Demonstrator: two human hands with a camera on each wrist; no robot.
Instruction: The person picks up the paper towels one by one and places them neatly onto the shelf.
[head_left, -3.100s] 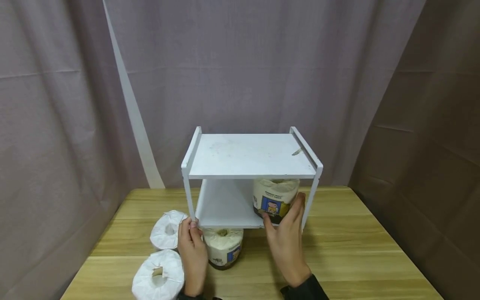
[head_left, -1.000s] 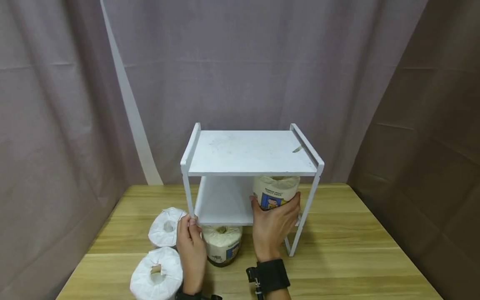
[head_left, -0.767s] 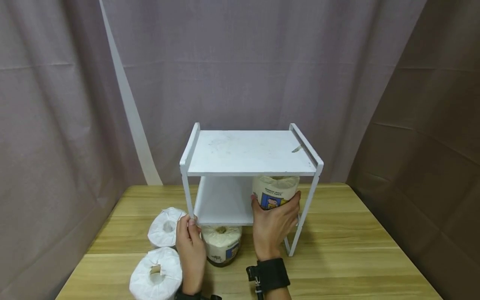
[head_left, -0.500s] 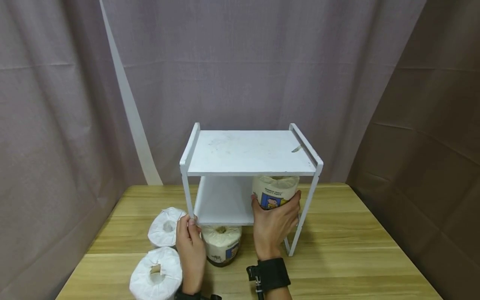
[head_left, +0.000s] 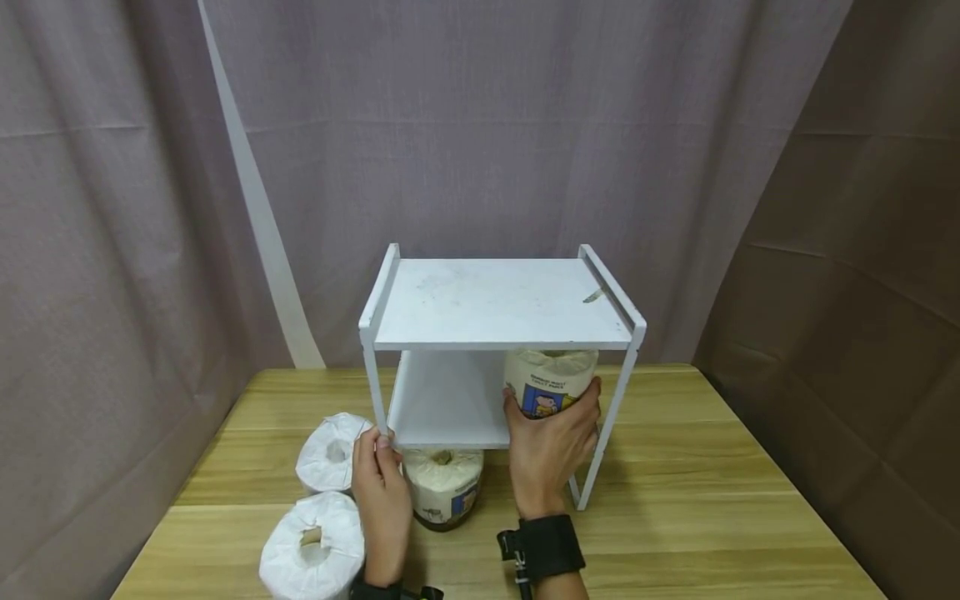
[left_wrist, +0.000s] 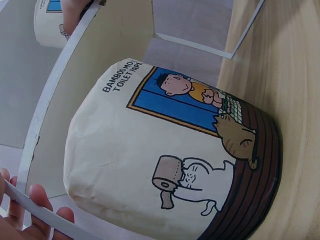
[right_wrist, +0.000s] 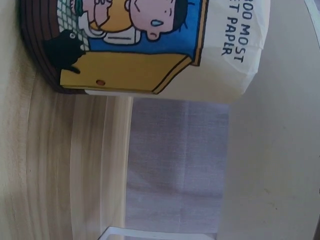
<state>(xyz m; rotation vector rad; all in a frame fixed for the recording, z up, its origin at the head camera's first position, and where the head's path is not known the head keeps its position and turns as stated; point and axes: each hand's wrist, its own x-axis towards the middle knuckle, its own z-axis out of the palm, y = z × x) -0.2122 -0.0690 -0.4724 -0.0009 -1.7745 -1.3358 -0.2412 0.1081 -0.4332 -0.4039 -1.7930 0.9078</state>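
Note:
A white two-tier shelf rack [head_left: 502, 304] stands on the wooden table. My left hand [head_left: 384, 508] holds its front left leg near the lower board; the fingers [left_wrist: 37, 195] curl round the white bar in the left wrist view. On the right of the lower board sits a printed toilet roll [head_left: 550, 379], upright. My right hand [head_left: 551, 454] grips that roll from the front, with the thumb on its left and the fingers on its right, hiding its base. Beneath the lower board another printed toilet roll [head_left: 444, 492] stands on the table, large in the left wrist view.
Two white-wrapped toilet rolls [head_left: 313, 546] stand on the table left of the rack, one behind the other. The wooden table [head_left: 712, 500] extends to the right. Grey curtains [head_left: 487, 125] hang behind, and a brown one at the right.
Over three seconds my right hand has shifted from the printed roll's right side round to its front, and the wrist has come lower and left. The left hand keeps its hold on the leg.

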